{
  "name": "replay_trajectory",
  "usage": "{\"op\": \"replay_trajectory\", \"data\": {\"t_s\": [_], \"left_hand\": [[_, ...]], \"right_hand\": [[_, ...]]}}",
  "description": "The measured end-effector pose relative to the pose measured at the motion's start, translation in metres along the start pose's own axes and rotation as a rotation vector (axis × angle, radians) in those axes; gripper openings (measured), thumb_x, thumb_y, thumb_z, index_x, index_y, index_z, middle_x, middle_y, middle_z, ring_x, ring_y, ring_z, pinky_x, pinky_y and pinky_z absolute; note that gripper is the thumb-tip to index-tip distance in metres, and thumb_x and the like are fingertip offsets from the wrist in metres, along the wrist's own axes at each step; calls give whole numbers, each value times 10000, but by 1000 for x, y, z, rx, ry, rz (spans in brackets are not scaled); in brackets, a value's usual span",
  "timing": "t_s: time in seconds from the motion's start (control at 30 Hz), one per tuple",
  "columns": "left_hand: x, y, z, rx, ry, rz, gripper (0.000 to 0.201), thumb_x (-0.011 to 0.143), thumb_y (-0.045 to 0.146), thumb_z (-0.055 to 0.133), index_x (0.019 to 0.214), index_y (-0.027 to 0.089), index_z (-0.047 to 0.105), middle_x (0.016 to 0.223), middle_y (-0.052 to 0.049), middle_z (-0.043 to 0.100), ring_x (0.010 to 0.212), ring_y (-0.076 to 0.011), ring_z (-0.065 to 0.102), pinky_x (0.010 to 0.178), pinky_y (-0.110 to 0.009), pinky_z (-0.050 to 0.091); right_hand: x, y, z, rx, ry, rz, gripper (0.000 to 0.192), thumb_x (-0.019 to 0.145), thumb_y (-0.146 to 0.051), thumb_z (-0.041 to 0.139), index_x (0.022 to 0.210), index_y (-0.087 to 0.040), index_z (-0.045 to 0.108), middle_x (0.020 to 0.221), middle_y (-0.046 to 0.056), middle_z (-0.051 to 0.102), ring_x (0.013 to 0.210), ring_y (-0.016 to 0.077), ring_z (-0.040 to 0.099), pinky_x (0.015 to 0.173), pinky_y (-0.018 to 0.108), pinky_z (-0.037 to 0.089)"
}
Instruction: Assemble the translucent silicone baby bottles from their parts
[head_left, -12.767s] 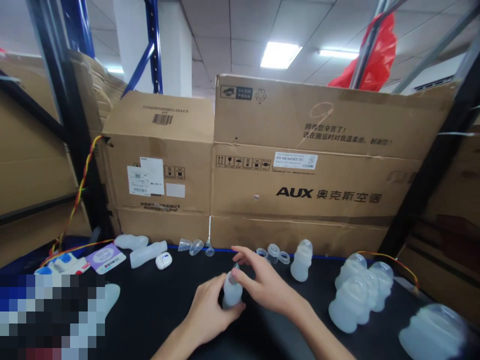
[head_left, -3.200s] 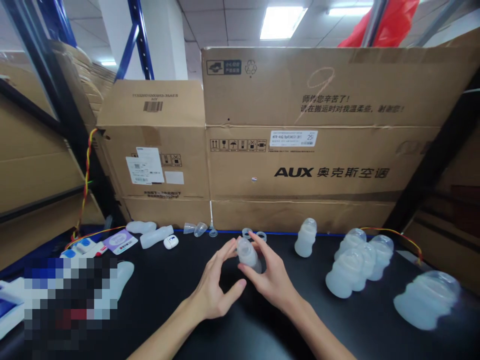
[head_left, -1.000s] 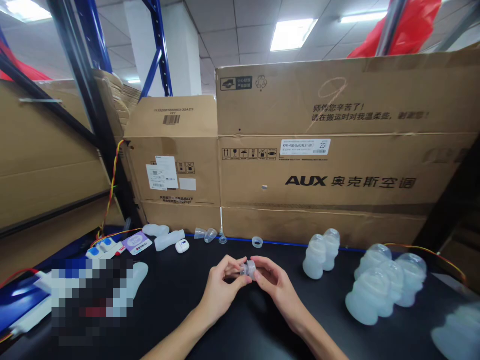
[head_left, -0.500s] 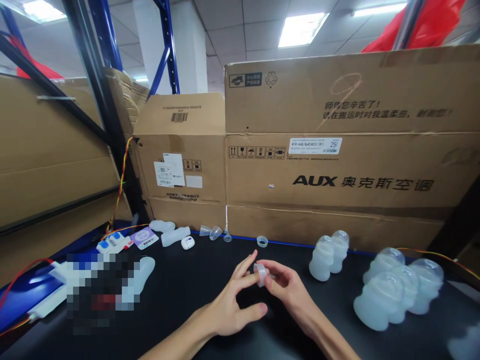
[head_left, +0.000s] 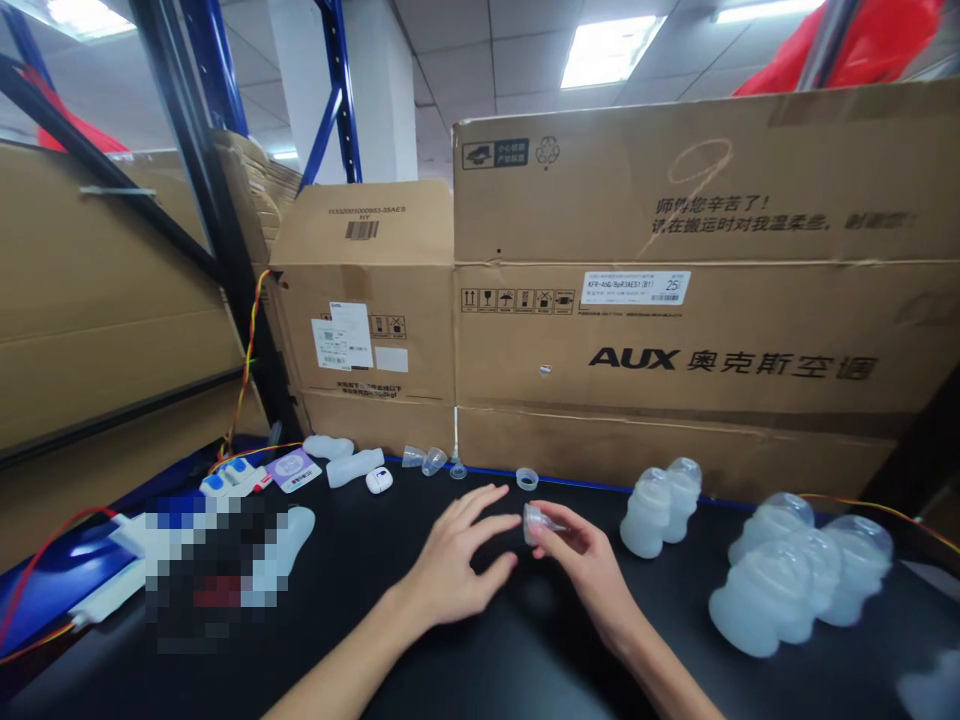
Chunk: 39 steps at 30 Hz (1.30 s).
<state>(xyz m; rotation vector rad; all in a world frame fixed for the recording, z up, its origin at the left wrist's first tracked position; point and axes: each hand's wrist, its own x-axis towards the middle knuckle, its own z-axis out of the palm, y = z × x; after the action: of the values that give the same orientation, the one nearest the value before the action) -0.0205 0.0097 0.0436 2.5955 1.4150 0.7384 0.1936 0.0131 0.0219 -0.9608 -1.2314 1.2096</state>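
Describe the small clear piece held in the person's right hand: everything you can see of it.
The small clear piece is a little translucent cap-like part, round, seemingly soft plastic or silicone. The right hand pinches it at the fingertips above the black table, its open end turned toward the left hand, which is spread beside it without touching. Finer detail is too small to tell.

Pixelated patch (head_left: 206, 570) over left table items

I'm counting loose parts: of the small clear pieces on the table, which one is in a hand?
The small clear cap pinched by the right hand; the clear ring and clear cones lie untouched near the boxes.
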Motion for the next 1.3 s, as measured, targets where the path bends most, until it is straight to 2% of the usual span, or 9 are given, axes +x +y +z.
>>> {"op": "replay_trajectory", "data": {"t_s": [0.1,0.23,0.43,0.6,0.73,0.83,1.0,1.13,1.3], "left_hand": [[3,-32,-33,310,20,-272,466,960,273,559,1419,320,620,1511,-36,610,1427,-243,515,1224,-409,357],[-14,-82,-85,503,84,-760,697,896,267,569,1532,9,445,1412,-349,583,1339,-531,519,1049,-680,367],[-41,-119,-128,463,-114,-1036,607,789,388,685,1351,165,637,1316,-242,713,1275,-522,604,1071,-693,308],[-33,-120,-120,346,-181,-925,645,785,256,611,1426,200,566,1261,-162,754,1244,-409,657,1029,-529,422],[-30,-110,-111,208,-239,-801,624,832,470,621,1416,250,595,1094,-86,789,1086,-350,728,889,-409,509],[-43,-104,-118,35,-323,-741,840,651,589,792,1402,249,630,1093,-67,778,988,-324,751,856,-358,544],[-59,-108,-125,-245,-433,-621,846,417,279,924,1237,279,717,971,18,759,818,-240,717,661,-268,533],[-34,-89,-86,-188,-430,-441,453,498,314,892,910,218,729,621,73,676,562,-179,633,494,-239,440],[4,-21,-21,-148,-77,-126,200,917,412,633,869,249,738,748,-15,700,753,-203,663,753,-331,514]], "right_hand": [[5,13,-6,-86,82,-7,574,701,-572,866,1111,-183,762,895,53,759,761,209,673,763,344,556],[8,26,-4,-105,81,-35,545,712,-495,852,1138,-180,720,970,67,749,817,220,703,798,351,560],[9,39,10,-137,81,-103,587,695,-377,834,1220,-194,644,1033,74,721,845,223,696,754,349,545],[9,44,8,-187,59,-114,525,714,-382,818,1178,-192,663,1028,86,737,840,233,690,745,368,521],[8,42,6,-213,40,-112,480,755,-405,793,1166,-183,682,1061,99,741,848,233,693,767,377,524],[7,40,7,-229,25,-115,456,780,-402,776,1167,-178,686,1068,101,745,852,233,689,774,377,522],[7,39,7,-255,16,-131,387,786,-356,771,1127,-183,714,1052,86,756,846,221,673,775,362,507],[6,40,8,-261,19,-146,360,788,-336,770,1114,-189,724,1042,77,764,836,217,673,768,359,508],[7,38,8,-244,64,-170,404,785,-397,788,1125,-191,716,1048,93,770,862,246,708,768,372,541]]}}
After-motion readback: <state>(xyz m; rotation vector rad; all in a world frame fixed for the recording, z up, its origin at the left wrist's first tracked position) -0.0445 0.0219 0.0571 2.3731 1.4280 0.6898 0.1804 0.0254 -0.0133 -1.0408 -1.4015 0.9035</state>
